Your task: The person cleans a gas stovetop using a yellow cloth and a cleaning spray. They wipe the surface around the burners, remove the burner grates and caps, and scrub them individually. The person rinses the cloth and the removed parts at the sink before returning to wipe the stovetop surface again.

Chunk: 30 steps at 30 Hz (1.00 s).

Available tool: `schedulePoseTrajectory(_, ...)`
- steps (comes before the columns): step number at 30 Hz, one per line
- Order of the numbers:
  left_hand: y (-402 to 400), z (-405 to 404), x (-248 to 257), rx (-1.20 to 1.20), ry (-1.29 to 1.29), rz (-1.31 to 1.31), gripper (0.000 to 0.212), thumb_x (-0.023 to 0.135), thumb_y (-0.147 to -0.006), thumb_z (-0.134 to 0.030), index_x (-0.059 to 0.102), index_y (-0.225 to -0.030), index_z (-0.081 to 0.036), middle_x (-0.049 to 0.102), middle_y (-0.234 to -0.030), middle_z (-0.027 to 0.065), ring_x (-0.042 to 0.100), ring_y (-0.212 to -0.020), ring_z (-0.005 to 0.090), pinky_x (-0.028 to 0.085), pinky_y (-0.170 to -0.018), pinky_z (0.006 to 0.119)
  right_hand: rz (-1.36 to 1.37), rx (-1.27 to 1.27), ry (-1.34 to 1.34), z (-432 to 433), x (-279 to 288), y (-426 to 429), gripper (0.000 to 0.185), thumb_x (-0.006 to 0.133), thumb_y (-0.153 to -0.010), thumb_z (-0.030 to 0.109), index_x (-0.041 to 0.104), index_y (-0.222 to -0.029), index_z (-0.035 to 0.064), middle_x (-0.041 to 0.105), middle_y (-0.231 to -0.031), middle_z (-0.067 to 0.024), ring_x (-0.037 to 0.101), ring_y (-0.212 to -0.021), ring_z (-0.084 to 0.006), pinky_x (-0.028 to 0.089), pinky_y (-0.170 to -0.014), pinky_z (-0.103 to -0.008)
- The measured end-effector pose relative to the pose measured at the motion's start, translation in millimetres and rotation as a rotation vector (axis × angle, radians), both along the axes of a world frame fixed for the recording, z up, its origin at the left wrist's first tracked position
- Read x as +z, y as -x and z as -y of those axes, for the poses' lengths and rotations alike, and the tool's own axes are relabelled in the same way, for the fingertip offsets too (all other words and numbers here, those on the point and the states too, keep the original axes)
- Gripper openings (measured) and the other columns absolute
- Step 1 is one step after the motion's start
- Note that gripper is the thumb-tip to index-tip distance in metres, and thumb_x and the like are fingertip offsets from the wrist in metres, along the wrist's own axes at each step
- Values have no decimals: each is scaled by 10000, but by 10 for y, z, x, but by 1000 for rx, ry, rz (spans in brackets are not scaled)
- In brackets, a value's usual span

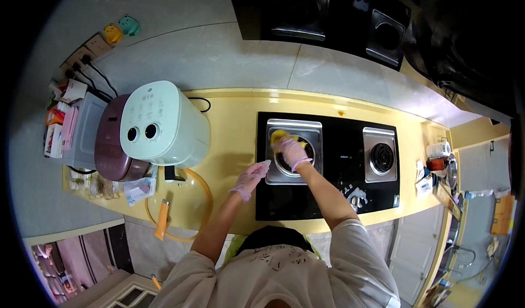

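My right hand (290, 151), in a thin pink glove, holds a yellow sponge (279, 136) against the metal drip tray (294, 123) of the left burner on a black gas hob (336, 160). My left hand (252, 177), gloved alike, is at the hob's left edge beside the tray's lower left corner; whether its fingers hold anything is not plain. The right burner (382, 157) carries its black ring. White foam (358, 194) lies around the control knob at the hob's front right.
A mint-green air fryer (164, 123) and a dark purple appliance (119, 137) stand at the left. An orange hose (208, 199) loops over the counter's front edge near an orange-handled tool (162, 222). Bottles (438, 149) stand at the right.
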<state>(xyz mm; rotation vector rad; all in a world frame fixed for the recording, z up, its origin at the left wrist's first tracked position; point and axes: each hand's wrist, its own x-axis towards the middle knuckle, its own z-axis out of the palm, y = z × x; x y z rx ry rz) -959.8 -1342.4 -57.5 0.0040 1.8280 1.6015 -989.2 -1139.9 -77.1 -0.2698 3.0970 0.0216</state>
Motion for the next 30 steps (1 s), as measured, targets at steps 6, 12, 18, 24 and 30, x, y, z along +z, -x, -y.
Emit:
schedulePoseTrajectory(6,175,172,39,-35,-25,58,363,540,-875,-321,564,-1117,-52,598,-1076,70,553,-960,131,433,-801,250,-138,237,448,-517,-169,155,120,602,-687,65,664,-783,102,627,-880,-120,587,-849,-299,467,-761,-356)
schedulePoseTrajectory(12,253,485,-2,63,-3,86,330,548,-874,-306,578,-1105,-72,583,-1124,79,543,-1024,170,425,-852,263,-140,-355,654,-615,-63,-23,43,618,-715,89,650,-741,77,609,-823,-119,577,-823,-310,449,-731,-363)
schedulePoseTrajectory(18,309,581,78,103,-148,124,340,559,-877,-270,554,-1146,-62,544,-1202,77,517,-1092,183,422,-873,272,-267,-699,516,-305,18,-703,96,566,-772,70,643,-830,77,575,-933,-154,581,-813,-351,476,-687,-400)
schedulePoseTrajectory(24,368,307,235,58,-215,167,356,552,-883,-247,534,-1172,-41,542,-1202,73,521,-1076,160,421,-867,260,-106,-640,502,257,-77,-888,103,581,-785,127,634,-854,74,587,-902,-171,579,-851,-343,463,-760,-403)
schedulePoseTrajectory(30,370,55,187,-16,-203,163,371,570,-870,-259,538,-1167,-39,581,-1125,58,543,-1022,153,430,-851,264,-143,-602,566,282,-42,-246,199,560,-803,144,596,-976,52,584,-935,-187,565,-878,-354,456,-775,-413)
